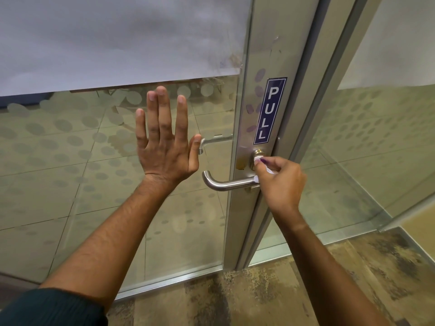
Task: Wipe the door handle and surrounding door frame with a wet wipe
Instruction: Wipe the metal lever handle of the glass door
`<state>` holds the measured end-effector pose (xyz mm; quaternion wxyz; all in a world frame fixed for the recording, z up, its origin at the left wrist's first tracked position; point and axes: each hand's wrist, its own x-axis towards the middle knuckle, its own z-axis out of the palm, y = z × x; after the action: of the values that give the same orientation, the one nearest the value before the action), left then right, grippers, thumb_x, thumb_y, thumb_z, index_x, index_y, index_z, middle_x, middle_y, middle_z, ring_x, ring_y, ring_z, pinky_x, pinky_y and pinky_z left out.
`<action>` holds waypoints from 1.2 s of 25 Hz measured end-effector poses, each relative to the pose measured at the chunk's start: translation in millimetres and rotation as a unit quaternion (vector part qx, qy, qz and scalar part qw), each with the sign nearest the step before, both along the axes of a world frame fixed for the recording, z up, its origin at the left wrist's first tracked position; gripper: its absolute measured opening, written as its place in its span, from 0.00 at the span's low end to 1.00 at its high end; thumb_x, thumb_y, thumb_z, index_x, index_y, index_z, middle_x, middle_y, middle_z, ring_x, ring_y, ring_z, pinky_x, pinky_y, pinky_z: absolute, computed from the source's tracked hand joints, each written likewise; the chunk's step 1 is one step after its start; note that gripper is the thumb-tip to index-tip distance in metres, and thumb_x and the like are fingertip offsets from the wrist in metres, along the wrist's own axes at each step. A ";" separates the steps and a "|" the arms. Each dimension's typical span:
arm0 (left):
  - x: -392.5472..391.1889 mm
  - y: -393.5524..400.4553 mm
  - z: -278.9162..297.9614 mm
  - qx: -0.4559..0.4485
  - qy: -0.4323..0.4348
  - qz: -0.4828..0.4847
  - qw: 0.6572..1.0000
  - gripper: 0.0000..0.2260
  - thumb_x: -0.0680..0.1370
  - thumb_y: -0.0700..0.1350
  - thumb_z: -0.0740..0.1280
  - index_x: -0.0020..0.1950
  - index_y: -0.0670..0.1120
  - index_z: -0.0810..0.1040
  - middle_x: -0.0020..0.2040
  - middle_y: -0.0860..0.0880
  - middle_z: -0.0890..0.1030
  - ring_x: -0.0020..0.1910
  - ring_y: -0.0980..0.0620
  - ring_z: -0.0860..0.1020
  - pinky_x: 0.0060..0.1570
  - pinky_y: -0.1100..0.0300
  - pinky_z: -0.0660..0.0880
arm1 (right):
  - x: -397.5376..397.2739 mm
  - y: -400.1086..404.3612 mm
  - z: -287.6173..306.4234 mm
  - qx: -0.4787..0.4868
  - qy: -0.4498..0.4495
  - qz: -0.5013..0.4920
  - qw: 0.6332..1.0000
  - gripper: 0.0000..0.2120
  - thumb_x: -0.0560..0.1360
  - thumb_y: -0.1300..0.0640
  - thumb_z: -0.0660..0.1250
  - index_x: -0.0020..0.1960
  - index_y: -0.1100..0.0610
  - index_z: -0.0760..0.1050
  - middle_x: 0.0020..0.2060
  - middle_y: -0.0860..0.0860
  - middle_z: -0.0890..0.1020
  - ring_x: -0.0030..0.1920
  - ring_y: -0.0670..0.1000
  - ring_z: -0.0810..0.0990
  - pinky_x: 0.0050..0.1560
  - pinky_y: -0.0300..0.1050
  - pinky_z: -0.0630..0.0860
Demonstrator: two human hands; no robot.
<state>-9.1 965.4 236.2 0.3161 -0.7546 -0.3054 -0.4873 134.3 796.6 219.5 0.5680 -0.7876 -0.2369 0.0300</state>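
Your left hand [164, 140] lies flat on the dotted frosted glass door [70, 149], fingers straight and spread. Just right of it, the brushed-steel lever door handle [226, 183] curves out from the aluminium door frame [249, 114]. Your right hand [280, 182] pinches a crumpled white wet wipe [257, 159] against the round lock cylinder [259, 152], under the blue PULL sticker [269, 111].

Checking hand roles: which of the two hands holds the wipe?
The right hand: its fingers pinch the white wipe against the lock cylinder above the handle. The left hand is flat and open on the glass, holding nothing.
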 end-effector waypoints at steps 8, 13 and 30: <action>-0.3 1.3 -0.2 -0.008 0.002 -0.003 1.000 0.32 0.82 0.57 0.54 0.80 0.43 0.50 0.76 0.36 0.53 0.77 0.41 0.47 0.78 0.48 0.40 | -1.0 1.9 -1.3 0.231 0.377 0.006 0.897 0.03 0.72 0.61 0.75 0.45 0.57 0.84 0.36 0.50 0.87 0.38 0.49 0.84 0.43 0.41 0.82; -0.1 0.6 -0.1 -0.005 0.004 -0.004 1.000 0.31 0.82 0.57 0.53 0.80 0.42 0.51 0.76 0.36 0.53 0.77 0.40 0.47 0.78 0.48 0.40 | -9.1 0.1 -4.4 0.269 0.409 0.012 0.872 0.07 0.74 0.65 0.72 0.52 0.61 0.82 0.38 0.50 0.87 0.37 0.47 0.85 0.40 0.39 0.81; -2.5 -1.6 1.6 -0.014 0.009 -0.008 1.000 0.31 0.81 0.57 0.55 0.79 0.41 0.54 0.76 0.36 0.54 0.77 0.39 0.49 0.78 0.47 0.41 | -113.8 -3.0 -6.4 0.347 0.573 -0.026 0.742 0.07 0.73 0.70 0.70 0.48 0.60 0.80 0.41 0.55 0.87 0.42 0.50 0.87 0.41 0.40 0.83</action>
<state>-11.6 963.8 237.9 0.3044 -0.7656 -0.3031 -0.4790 20.5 793.7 213.1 0.8312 -0.3762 0.1600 0.3769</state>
